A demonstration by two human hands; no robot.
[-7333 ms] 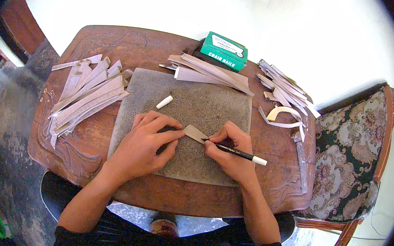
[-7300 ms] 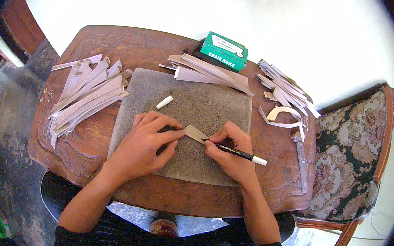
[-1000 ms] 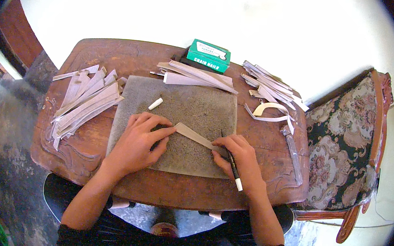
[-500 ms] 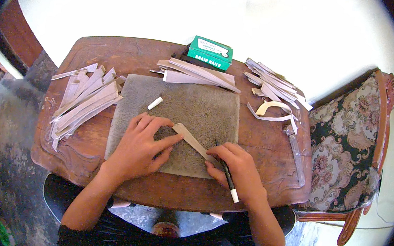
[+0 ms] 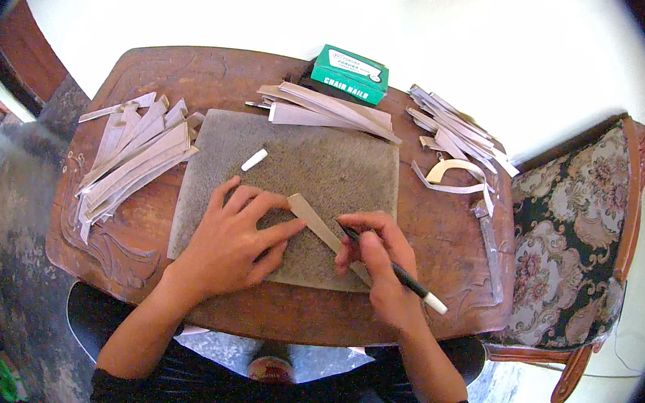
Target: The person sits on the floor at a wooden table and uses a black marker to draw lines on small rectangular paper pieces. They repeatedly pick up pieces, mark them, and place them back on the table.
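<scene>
Your left hand [image 5: 230,235] lies spread left of the frame's centre, unclenched, its fingertips at the upper end of a strip [image 5: 316,223]; how firmly they press, I cannot tell. The strip slants from mid-frame down to the right over the grey mat [image 5: 218,160], its lower part passing behind your right hand [image 5: 383,262]. That hand grasps a black pen [image 5: 402,276], its tip near the strip and its white end toward the lower right. The white cap [image 5: 254,160] lies apart on the mat's upper left. At top centre, a green box [image 5: 348,76] sits on the table [image 5: 157,69]; its printed side looks closed, and whatever it holds is hidden. More strips lie loose on the wood: one pile [image 5: 140,161] at left, another [image 5: 331,114] just below the box, a third [image 5: 457,129] at upper right.
</scene>
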